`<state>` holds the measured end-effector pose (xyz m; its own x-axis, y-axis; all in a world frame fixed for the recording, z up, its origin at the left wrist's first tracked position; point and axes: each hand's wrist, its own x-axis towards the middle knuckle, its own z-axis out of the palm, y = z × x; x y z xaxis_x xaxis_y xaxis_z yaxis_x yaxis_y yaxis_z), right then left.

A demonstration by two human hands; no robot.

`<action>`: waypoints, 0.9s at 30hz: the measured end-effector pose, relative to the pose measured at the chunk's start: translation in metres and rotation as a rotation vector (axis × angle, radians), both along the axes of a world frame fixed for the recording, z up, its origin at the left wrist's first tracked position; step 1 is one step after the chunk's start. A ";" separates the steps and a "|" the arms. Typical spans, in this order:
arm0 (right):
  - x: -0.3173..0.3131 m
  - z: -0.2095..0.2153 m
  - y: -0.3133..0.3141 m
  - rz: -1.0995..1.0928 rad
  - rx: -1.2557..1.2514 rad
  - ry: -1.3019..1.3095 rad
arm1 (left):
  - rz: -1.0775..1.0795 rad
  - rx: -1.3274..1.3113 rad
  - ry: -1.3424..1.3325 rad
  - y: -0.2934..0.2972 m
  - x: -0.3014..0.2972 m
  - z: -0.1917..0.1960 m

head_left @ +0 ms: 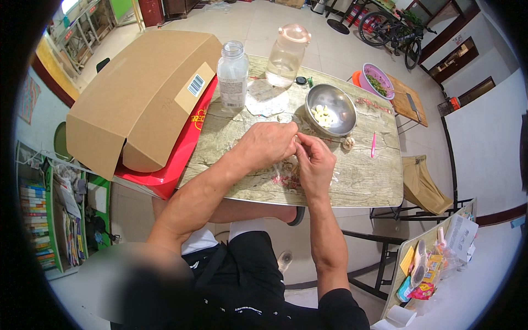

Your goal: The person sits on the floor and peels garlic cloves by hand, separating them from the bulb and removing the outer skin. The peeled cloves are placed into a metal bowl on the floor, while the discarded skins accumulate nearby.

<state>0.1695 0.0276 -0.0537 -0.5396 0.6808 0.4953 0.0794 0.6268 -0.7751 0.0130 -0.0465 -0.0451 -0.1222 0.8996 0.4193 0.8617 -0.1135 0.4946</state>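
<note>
My left hand and my right hand meet above the wooden-patterned table, fingertips pinched together. Whatever lies between the fingers is too small and too covered to make out. Just beyond them stands a steel bowl holding several pale peeled garlic cloves. A garlic bulb rests on the table right of my right hand. Reddish and papery skin scraps are scattered under my hands. Farther right lies a small pink knife or peeler-like tool, its exact kind unclear.
At the left, a large cardboard box sits on a red box. A clear jar and a water jug stand at the far side. A purple basin of greens, a stool and a cluttered side table are to the right.
</note>
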 end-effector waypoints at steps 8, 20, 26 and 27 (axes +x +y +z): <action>0.001 0.001 -0.002 0.019 0.002 0.038 | 0.019 -0.031 -0.144 0.001 0.006 -0.001; -0.002 0.000 -0.002 0.033 -0.474 0.201 | -0.064 -0.041 -0.428 0.001 0.005 0.002; 0.000 -0.006 0.008 0.145 -0.657 0.295 | -0.059 -0.035 -0.546 0.001 0.007 0.010; 0.000 -0.007 0.010 0.158 -0.676 0.309 | -0.053 -0.025 -0.566 0.001 0.007 0.010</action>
